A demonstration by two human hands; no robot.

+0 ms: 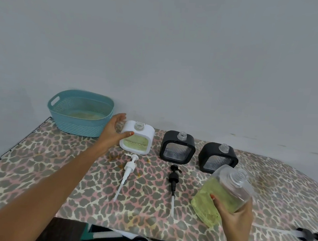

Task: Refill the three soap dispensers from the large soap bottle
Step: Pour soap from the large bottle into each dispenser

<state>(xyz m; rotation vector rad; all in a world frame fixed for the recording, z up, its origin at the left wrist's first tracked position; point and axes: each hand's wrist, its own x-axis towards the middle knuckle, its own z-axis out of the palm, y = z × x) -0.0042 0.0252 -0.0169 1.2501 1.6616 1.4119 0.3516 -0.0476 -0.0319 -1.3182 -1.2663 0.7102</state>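
Note:
A white square dispenser (pixel 139 138) stands uncapped on the table and shows green soap through its window. My left hand (pixel 113 130) is at its left side, thumb on the front face, fingers loosely spread behind it. Two black dispensers (pixel 178 147) (pixel 218 157) stand uncapped to its right, their windows showing no green soap. My right hand (pixel 236 214) grips the large clear soap bottle (pixel 224 194), open-necked, tilted and lifted at the front right, about half full of green soap.
A teal plastic basket (pixel 80 112) sits at the back left by the wall. A white pump (pixel 128 172) and a black pump (pixel 173 180) lie on the leopard-print tablecloth (pixel 46 168). Another black pump (pixel 307 234) lies at the right edge. Orange crumbs dot the cloth.

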